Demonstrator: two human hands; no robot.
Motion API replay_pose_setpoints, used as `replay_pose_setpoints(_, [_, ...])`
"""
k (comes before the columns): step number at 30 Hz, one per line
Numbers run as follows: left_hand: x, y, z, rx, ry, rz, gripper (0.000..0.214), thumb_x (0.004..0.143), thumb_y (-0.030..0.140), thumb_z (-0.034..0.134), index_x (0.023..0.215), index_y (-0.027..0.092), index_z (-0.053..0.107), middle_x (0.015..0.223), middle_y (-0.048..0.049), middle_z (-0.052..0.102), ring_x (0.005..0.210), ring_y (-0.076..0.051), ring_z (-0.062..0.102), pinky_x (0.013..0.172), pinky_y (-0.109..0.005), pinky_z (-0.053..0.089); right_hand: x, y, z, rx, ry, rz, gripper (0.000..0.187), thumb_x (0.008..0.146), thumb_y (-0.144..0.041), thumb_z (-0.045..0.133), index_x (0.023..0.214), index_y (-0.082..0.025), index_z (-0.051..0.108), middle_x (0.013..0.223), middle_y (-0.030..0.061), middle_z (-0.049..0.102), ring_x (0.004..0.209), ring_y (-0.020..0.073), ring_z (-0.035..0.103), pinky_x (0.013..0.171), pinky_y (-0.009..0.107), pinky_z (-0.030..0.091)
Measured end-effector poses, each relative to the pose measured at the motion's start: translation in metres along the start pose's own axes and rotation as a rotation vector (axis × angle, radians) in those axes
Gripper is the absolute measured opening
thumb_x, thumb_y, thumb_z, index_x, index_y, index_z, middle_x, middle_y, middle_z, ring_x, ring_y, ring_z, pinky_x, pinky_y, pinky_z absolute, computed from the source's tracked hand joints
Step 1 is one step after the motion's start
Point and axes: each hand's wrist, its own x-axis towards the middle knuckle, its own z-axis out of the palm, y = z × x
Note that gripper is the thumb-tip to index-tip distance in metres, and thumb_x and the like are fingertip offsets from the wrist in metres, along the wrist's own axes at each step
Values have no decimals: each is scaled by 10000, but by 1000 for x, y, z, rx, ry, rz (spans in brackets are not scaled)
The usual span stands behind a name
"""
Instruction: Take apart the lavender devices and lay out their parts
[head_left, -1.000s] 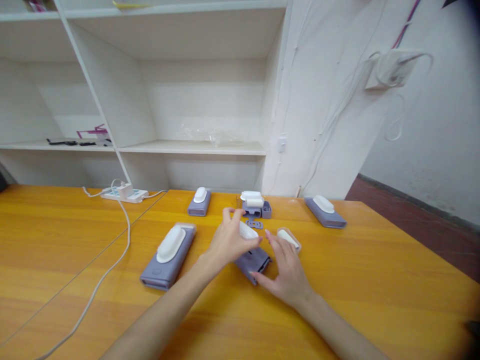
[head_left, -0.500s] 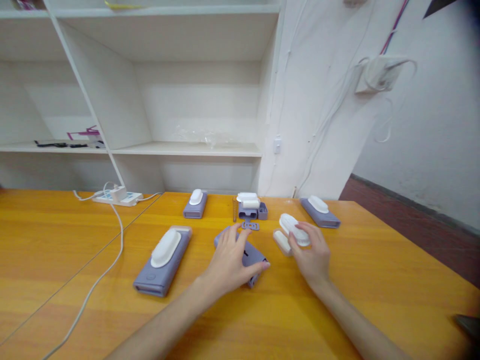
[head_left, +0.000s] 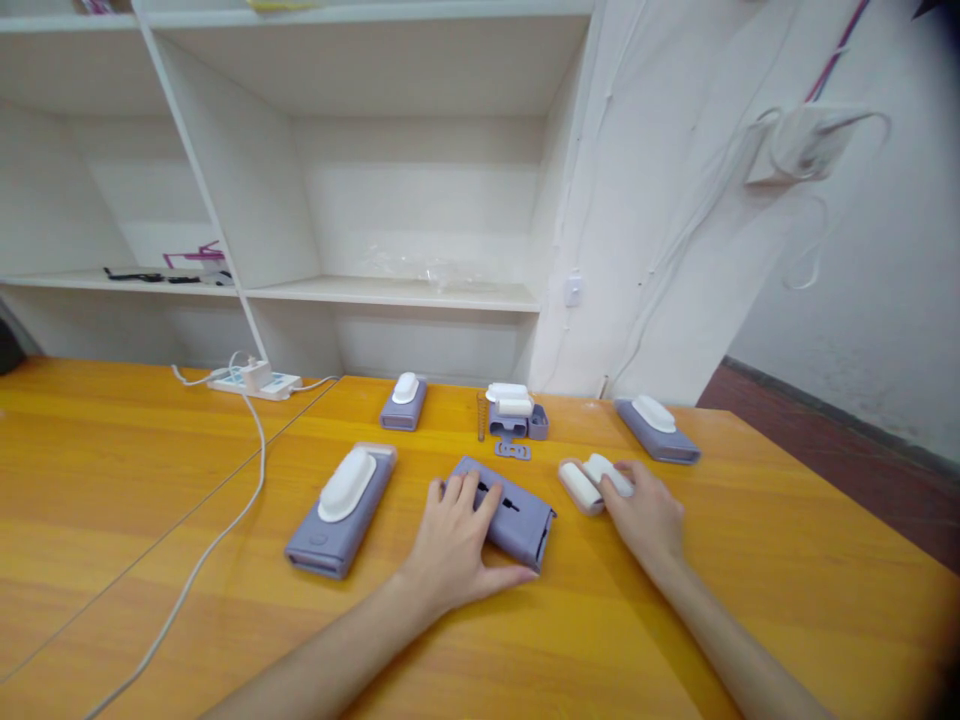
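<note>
My left hand [head_left: 454, 540] rests with spread fingers on a purple rectangular housing [head_left: 517, 515] with dark slots in its upper face. The fingertips touch the top and the thumb stretches along the near edge. To the right, my right hand [head_left: 649, 515] is closed in a pinch on a white oval cover [head_left: 609, 474], partly hidden by the fingers. Close beside that cover, on its left, lies a second rounded white piece [head_left: 581, 486] with a clear-looking rim. Left of my hands lies a purple unit [head_left: 319, 545] with a white oval top.
Behind stand two more purple units [head_left: 405, 405] [head_left: 658, 432], a group of white and purple parts [head_left: 512, 405], a copper-coloured spring [head_left: 481, 415] and a flat purple plate [head_left: 513, 451]. A power strip [head_left: 255, 380] and its white cable [head_left: 255, 490] lie left. White shelves [head_left: 390, 292] stand behind the table.
My right hand has lowered and turned the white oval cover; its ridged side no longer shows. My left hand has shifted slightly toward me on the housing, uncovering more of it. The view has moved a little.
</note>
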Motion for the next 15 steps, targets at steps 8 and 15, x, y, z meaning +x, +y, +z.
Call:
replay_pose_setpoints(8, [1,-14,4,-117,99,-42,690,746,663,517,1251,193,491,1260,-153,460,1121,-315,433,955,-483,350,-8,-14,-10,63,226,-244,358,856,-411,459,1090,-158,557,1059,122,609,1022,300,513,896,470,330])
replay_pose_setpoints(15, [6,-38,17,-326,17,-95,986,559,675,696,1355,224,327,1320,-124,425,1209,-313,413,1015,-487,339,-36,-55,-32,279,39,-853,364,842,-324,552,1173,-181,498,1103,99,600,1074,256,513,994,471,272])
